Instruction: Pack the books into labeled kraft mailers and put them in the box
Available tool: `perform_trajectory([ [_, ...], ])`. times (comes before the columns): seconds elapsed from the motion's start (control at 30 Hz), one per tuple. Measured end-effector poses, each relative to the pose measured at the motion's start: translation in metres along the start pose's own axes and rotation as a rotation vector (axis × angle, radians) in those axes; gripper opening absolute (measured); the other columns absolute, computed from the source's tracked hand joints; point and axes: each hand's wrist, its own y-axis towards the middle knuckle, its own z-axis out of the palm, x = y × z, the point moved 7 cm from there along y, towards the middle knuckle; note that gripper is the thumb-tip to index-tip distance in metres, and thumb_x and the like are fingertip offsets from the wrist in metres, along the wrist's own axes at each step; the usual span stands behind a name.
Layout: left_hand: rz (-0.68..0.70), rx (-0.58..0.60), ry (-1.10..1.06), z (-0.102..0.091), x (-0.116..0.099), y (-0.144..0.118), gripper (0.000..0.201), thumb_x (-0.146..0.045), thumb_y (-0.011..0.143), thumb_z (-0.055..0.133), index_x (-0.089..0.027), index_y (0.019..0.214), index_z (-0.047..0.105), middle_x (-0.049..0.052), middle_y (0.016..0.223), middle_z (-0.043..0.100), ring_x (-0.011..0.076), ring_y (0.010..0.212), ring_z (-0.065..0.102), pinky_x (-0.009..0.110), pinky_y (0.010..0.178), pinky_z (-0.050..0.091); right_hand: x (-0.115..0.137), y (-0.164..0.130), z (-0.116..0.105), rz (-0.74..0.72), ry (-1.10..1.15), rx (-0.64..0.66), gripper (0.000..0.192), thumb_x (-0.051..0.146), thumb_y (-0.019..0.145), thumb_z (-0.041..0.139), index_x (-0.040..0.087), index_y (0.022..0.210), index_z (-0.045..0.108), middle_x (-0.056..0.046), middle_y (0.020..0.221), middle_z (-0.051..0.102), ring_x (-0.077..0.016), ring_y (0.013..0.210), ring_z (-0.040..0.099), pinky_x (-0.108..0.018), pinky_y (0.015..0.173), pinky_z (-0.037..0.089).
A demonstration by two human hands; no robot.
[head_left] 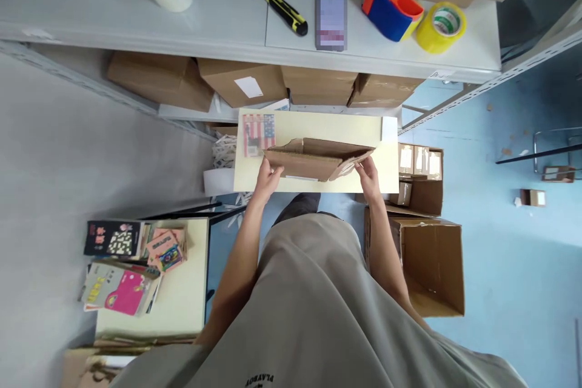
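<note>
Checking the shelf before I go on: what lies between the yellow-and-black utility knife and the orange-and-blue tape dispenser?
In the head view, one thing lies between the utility knife and the tape dispenser: a flat rectangular item, blurred, lying on the grey shelf.

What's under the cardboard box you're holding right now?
Under the cardboard box, held by the left hand and right hand, lies a pale yellow board with a flag-patterned item at its left end. The box hides the board's middle.

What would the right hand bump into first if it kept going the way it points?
The right hand already touches the cardboard box. Pushing on, it would probably press that box's end flap first; depth beyond is unclear.
</note>
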Motion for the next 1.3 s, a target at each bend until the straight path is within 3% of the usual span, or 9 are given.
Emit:
perform_trajectory([
  [0.13,-0.032,0.148,-0.182,0.028,-0.005,0.034,0.068,-0.026,0.102,0.061,-0.018,0.170,0.060,0.019,0.165,0.074,0.0332,0.157,0.070,0.052,0.135,0.055,-0.006,0.016,0.012,0.091,0.013,0.032,0.063,0.070,0.091,0.084,0.030,0.139,0.077,-0.013,0.157,0.079,-0.0328,0.154,0.069,-0.055,0.137,0.051],
  [0.27,0.014,0.213,-0.228,0.041,-0.013,0.058,0.072,-0.026,0.101,0.057,-0.017,0.172,0.061,0.018,0.172,0.070,0.0330,0.168,0.060,0.052,0.141,0.048,-0.017,0.027,0.026,0.188,-0.055,0.052,0.061,0.070,0.093,0.078,0.028,0.137,0.079,-0.011,0.156,0.081,-0.0324,0.148,0.072,-0.058,0.134,0.054],
  [0.43,-0.091,0.171,-0.392,0.032,0.007,0.075,0.061,-0.036,0.104,0.054,-0.018,0.159,0.072,0.016,0.170,0.072,0.0314,0.165,0.064,0.050,0.141,0.050,-0.034,0.035,0.030,0.410,-0.005,0.055,0.074,0.078,0.089,0.082,0.029,0.144,0.076,-0.011,0.149,0.083,-0.0315,0.130,0.079,-0.059,0.115,0.069],
  [0.6,-0.261,0.132,-0.500,0.018,0.029,0.083,0.049,-0.057,0.111,0.061,-0.021,0.139,0.078,0.017,0.144,0.085,0.0314,0.140,0.080,0.049,0.120,0.068,-0.030,0.044,0.029,0.476,0.114,0.079,0.085,0.084,0.080,0.094,0.030,0.144,0.078,-0.013,0.153,0.082,-0.0345,0.146,0.077,-0.059,0.128,0.064],
  [0.77,-0.239,0.138,-0.452,0.003,0.025,0.090,0.074,-0.072,0.095,0.083,-0.019,0.147,0.077,0.017,0.134,0.086,0.0308,0.122,0.084,0.045,0.108,0.072,-0.021,0.055,0.030,0.447,0.153,0.121,0.091,0.081,0.072,0.103,0.031,0.145,0.079,-0.014,0.162,0.079,-0.0373,0.155,0.072,-0.062,0.134,0.059],
  [0.97,-0.268,0.164,-0.414,0.008,0.015,0.080,0.086,-0.073,0.085,0.094,-0.015,0.146,0.078,0.017,0.127,0.088,0.0338,0.115,0.086,0.046,0.104,0.072,-0.014,0.067,0.039,0.413,0.068,0.087,0.081,0.076,0.076,0.104,0.029,0.138,0.079,-0.012,0.151,0.084,-0.0357,0.144,0.078,-0.058,0.131,0.061],
  [1.13,-0.269,0.112,-0.279,0.017,0.009,0.075,0.060,-0.062,0.094,0.088,-0.019,0.135,0.077,0.017,0.130,0.087,0.0331,0.115,0.087,0.044,0.101,0.071,-0.021,0.071,0.041,0.367,0.026,0.009,0.072,0.079,0.077,0.101,0.031,0.118,0.068,-0.010,0.138,0.084,-0.0327,0.132,0.081,-0.050,0.111,0.070],
  [1.23,-0.249,0.016,-0.184,0.016,0.001,0.075,0.039,-0.048,0.098,0.086,-0.025,0.125,0.071,0.011,0.129,0.085,0.0251,0.106,0.087,0.036,0.097,0.068,-0.028,0.076,0.039,0.331,0.007,-0.019,0.074,0.083,0.076,0.100,0.031,0.100,0.055,-0.006,0.128,0.080,-0.0280,0.121,0.081,-0.044,0.104,0.070],
  [1.3,-0.196,0.002,-0.127,0.016,-0.009,0.078,0.024,-0.040,0.101,0.082,-0.026,0.116,0.070,0.006,0.123,0.084,0.0198,0.096,0.085,0.032,0.094,0.067,-0.028,0.081,0.037,0.286,-0.037,-0.009,0.074,0.087,0.077,0.098,0.029,0.094,0.056,-0.007,0.129,0.077,-0.0267,0.119,0.079,-0.045,0.106,0.069],
])
